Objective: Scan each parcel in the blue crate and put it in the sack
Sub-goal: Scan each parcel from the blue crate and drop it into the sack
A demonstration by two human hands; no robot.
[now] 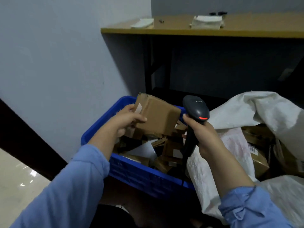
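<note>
My left hand (126,120) grips a brown cardboard parcel (157,115) by its left edge and holds it tilted above the blue crate (131,171). A small label shows near my fingers. My right hand (203,134) is wrapped round the handle of a dark grey barcode scanner (196,108), whose head sits just right of the parcel with a red strip lit. Several more cardboard parcels and a white envelope lie in the crate. The white woven sack (256,107) stands open at the right with several boxes inside.
A wooden table (197,30) with black legs stands behind the crate, with folded white cloths on top. A pale wall rises at the left above a dark skirting board. The scanner's cable hangs down between crate and sack.
</note>
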